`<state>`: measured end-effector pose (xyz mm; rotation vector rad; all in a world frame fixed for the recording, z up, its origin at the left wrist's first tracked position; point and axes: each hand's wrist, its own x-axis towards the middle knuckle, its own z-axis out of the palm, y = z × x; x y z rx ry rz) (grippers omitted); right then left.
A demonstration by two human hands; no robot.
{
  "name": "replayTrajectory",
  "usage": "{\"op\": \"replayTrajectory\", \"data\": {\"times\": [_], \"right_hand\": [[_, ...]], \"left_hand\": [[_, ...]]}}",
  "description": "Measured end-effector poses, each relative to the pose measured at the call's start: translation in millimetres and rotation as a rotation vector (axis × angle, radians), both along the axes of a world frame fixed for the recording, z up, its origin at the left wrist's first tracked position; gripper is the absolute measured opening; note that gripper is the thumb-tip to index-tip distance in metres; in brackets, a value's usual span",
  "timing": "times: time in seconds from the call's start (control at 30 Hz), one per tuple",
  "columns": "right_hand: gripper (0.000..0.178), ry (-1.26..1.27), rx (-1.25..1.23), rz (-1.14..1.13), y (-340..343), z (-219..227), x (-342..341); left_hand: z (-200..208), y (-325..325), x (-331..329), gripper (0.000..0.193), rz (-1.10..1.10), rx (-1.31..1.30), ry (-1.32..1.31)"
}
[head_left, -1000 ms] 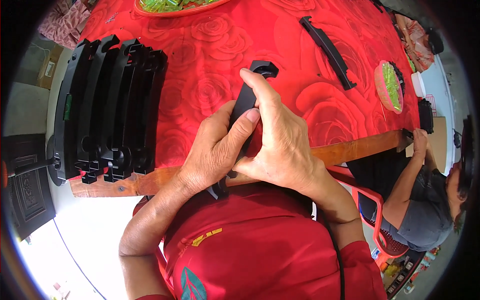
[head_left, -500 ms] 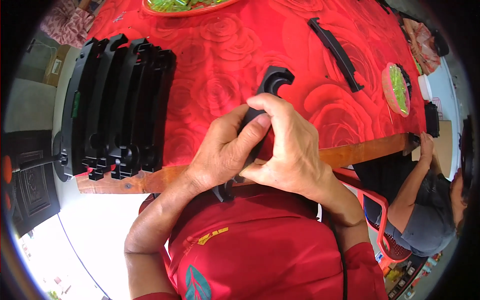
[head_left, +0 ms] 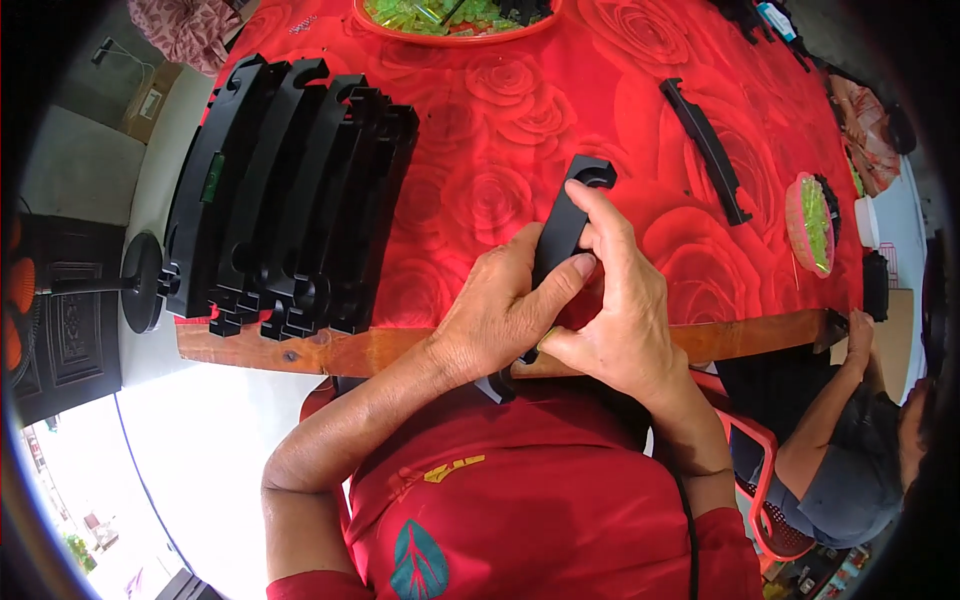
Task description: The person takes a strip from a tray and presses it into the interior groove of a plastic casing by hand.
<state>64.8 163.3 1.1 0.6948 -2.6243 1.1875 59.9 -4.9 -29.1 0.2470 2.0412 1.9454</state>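
Observation:
Both my hands are around a long black plastic part [head_left: 562, 232] with a hooked, notched upper end, held at a slant over the table's near edge. My left hand [head_left: 495, 305] wraps its left side, with the thumb laid across its lower half. From the right, my right hand [head_left: 628, 290] grips it, the index finger reaching up near the notch and the thumb low down. Between and behind my fingers the middle of the part is hidden. Its lower end [head_left: 497, 386] shows beneath my hands, close to my shirt.
Several similar black parts [head_left: 290, 190] stand in a row at the left, one bearing a green piece [head_left: 213, 177]. A single black part [head_left: 708, 150] lies at the right. A red tray [head_left: 460, 39] and a pink basket [head_left: 797, 232] hold green pieces. A co-worker [head_left: 850, 460] sits at the right.
The view has shifted, so the table's things appear farther right. The held part has turned, showing more of its flat face. Both hands keep hold of it.

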Motion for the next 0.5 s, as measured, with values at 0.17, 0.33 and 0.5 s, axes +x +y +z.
{"op": "replayTrajectory", "data": {"times": [0.17,0.33,0.5], "right_hand": [[0.111,0.109,-0.027,0.003,-0.7,-10.4,-3.0],[0.11,0.189,0.055,0.01,-1.6,-5.3,0.1],[0.092,0.169,0.043,0.01,-2.5,1.0,2.4]], "left_hand": [[-1.1,0.2,0.0,0.044,-0.011,0.04,-0.028],[-0.9,-1.6,0.0,0.04,-0.056,0.052,-0.005],[3.2,-1.5,1.4,0.039,-0.057,0.037,0.004]]}}
